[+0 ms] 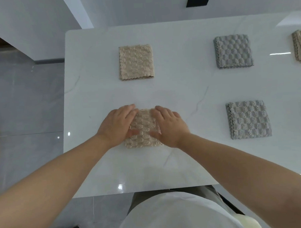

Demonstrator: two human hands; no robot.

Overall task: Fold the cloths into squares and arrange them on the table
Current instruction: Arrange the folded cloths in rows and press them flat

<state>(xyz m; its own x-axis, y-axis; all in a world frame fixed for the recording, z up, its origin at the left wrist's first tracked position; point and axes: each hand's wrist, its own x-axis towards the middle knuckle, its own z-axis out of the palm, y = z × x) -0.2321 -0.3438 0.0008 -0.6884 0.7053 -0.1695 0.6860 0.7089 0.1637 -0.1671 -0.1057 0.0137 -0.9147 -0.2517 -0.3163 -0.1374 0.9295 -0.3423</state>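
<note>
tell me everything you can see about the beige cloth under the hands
The beige cloth is a thick, fluffy textile with a raised bubble pattern and scalloped edges, folded into a compact near-square. It lies flat on the white marble-look table, near its front left part. The left hand and right hand press flat on its two sides, palms down, covering its side edges; only the middle strip and near edge show.

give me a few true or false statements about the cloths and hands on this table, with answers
1. Both hands rest flat on one beige cloth. True: left hand, right hand.
2. The far beige cloth is crumpled. False: it lies folded, roughly square.
3. Two grey cloths lie on the person's right. True: far grey cloth, near grey cloth.
4. The grey cloths are stacked. False: they lie apart on the table.
</note>
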